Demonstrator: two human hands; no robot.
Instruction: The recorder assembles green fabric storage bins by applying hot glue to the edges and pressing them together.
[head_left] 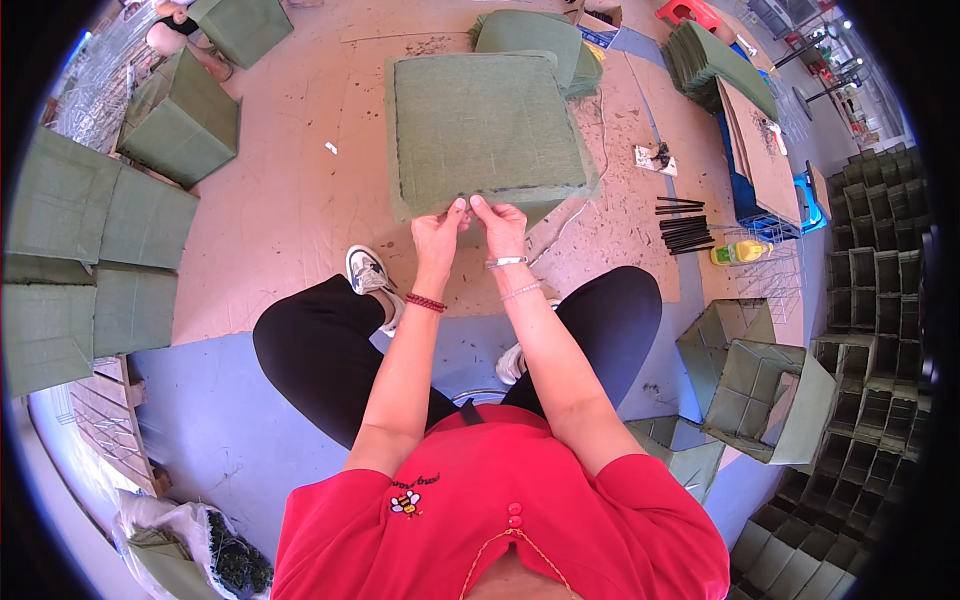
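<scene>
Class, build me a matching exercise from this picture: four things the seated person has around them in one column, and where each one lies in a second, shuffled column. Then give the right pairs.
Things:
1. green fabric panel
2. bundle of black strips
3. yellow bottle
4. open green fabric boxes

Places:
A. on the floor to the person's right, beside the right knee
B. lying beside a wire rack, just past the black strips
C. straight ahead, its near edge pinched by the left hand and right hand
D. on the floor right of the panel, fanned out

Pairs: 1-C, 2-D, 3-B, 4-A
</scene>
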